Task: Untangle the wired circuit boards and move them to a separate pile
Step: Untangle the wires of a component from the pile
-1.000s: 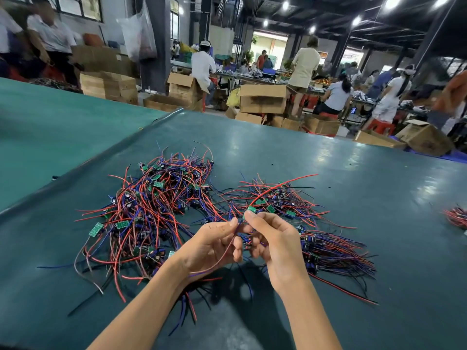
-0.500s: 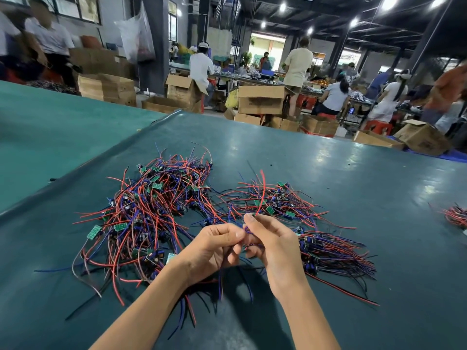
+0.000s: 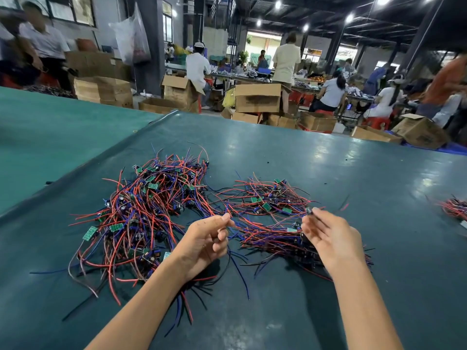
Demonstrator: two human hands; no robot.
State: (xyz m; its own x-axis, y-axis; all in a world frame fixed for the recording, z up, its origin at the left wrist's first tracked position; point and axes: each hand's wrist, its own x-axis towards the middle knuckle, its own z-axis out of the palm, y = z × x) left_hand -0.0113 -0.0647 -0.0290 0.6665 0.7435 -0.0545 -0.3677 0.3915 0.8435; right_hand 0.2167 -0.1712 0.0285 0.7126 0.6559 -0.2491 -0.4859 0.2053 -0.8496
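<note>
Both hands have drawn apart since half a second ago, when they met fingertip to fingertip at the middle of the frame. At lower centre, the left hand (image 3: 206,239) has thumb and forefinger closed on a few thin red and blue wires (image 3: 233,222) at the near edge of the middle heap. The right hand (image 3: 332,236), at centre right, pinches a small dark part (image 3: 308,210) between its fingertips (image 3: 316,212). That part is too motion-blurred to tell whether it is a board. Three heaps of small green circuit boards on red, blue and black wires lie on the dark teal table mat (image 3: 328,168). The big tangled heap (image 3: 141,210) is at centre left. The smaller heap (image 3: 265,200) is at the middle, beyond and between the two hands, with its near right part hidden behind the right hand. The third heap (image 3: 454,208) is cut off by the right edge and is well apart from the others. A second, lighter green table (image 3: 50,147) fills the upper left. Along the top, brown cardboard boxes (image 3: 257,97) stand among seated and standing people, who are too blurred and overlapped to count exactly.
</note>
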